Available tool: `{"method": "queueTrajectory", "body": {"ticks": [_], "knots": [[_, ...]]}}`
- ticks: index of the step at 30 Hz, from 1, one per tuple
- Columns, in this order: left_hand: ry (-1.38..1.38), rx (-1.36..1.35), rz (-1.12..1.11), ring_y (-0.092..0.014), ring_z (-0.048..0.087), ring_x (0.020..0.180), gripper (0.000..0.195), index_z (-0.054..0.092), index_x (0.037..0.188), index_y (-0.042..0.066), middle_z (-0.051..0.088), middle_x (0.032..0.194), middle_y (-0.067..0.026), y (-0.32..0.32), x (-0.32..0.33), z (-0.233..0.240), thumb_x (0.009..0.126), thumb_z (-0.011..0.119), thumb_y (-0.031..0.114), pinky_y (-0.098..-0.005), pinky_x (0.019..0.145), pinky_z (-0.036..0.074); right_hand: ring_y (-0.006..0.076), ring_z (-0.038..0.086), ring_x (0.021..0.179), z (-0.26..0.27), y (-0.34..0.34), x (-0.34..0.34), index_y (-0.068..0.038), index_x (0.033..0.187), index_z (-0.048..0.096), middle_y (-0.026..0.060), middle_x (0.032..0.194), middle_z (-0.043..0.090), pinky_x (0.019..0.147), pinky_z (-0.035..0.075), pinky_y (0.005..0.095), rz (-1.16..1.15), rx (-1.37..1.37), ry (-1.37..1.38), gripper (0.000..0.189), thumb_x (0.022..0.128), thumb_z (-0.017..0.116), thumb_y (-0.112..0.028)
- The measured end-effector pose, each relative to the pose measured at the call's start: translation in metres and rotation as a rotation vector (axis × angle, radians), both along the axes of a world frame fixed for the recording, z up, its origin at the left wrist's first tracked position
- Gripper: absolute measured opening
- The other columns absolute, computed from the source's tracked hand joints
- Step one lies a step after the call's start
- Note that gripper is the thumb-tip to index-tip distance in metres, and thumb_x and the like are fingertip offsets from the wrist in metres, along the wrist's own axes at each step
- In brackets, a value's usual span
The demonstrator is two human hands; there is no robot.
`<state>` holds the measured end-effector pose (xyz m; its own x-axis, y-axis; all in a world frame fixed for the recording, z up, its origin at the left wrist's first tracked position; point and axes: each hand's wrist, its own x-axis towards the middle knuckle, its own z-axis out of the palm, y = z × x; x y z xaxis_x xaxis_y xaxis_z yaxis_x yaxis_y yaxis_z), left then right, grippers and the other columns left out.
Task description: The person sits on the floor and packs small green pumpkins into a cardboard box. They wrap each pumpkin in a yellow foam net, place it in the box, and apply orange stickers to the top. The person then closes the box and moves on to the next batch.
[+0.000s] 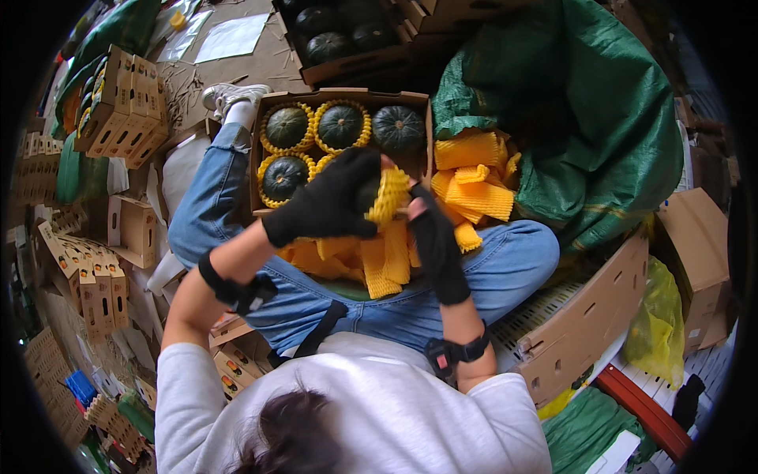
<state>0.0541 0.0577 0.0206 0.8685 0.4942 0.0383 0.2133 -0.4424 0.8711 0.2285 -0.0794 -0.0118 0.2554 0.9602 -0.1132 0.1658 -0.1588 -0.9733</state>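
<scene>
My left hand (331, 198), in a black fingerless glove, holds a dark green squash (367, 198) from the left, its palm hiding most of it. A yellow foam net sleeve (391, 195) covers the squash's right side. My right hand (435, 243), gloved alike, has its fingertips at the sleeve's right edge. Beneath and beyond my hands is a cardboard box (256, 136) of dark green squashes. Several there sit in yellow foam nets, such as the netted squash (340, 127) in the back row; the squash at the back right (398, 128) is bare.
Loose yellow foam sleeves (385, 258) lie across my lap, and more spill from a green woven sack (592, 136) at the right. Another box of squashes (328, 47) stands beyond. Stacked cartons (118, 106) are at the left; a flattened cardboard piece (586, 314) lies at the right.
</scene>
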Motion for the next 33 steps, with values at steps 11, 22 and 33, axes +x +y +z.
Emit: {"method": "queueTrajectory", "body": {"ticks": [11, 22, 33], "knots": [[-0.126, 0.175, -0.308, -0.041, 0.050, 0.119, 0.082, 0.048, 0.134, 0.007, 0.045, 0.131, -0.0205, 0.032, 0.066, -0.062, 0.063, 0.085, 0.026, -0.0429, 0.100, 0.044, 0.0355, 0.068, 0.086, -0.067, 0.016, 0.063, -0.009, 0.110, 0.061, 0.0168, 0.089, 0.070, 0.073, 0.053, 0.0440, -0.004, -0.122, -0.439, 0.033, 0.079, 0.070, -0.017], [0.043, 0.353, -0.074, -0.046, 0.058, 0.101, 0.072, 0.052, 0.128, 0.011, 0.051, 0.130, -0.0213, 0.021, 0.062, -0.064, 0.065, 0.082, 0.031, -0.0485, 0.085, 0.052, 0.0363, 0.065, 0.071, -0.052, 0.020, 0.055, -0.002, 0.088, 0.062, 0.0191, 0.074, 0.065, 0.063, 0.049, 0.0436, -0.141, -0.249, -0.403, 0.018, 0.083, 0.063, -0.020], [0.400, 0.341, -0.021, -0.040, 0.054, 0.117, 0.084, 0.046, 0.139, 0.007, 0.053, 0.133, -0.0198, 0.034, 0.003, -0.034, 0.073, 0.081, 0.045, -0.0459, 0.094, 0.049, 0.0334, 0.060, 0.106, -0.003, 0.043, 0.037, -0.006, 0.115, 0.063, 0.0137, 0.110, 0.065, 0.090, 0.049, 0.0417, 0.001, 0.345, -0.674, 0.043, 0.075, 0.073, -0.018]]}}
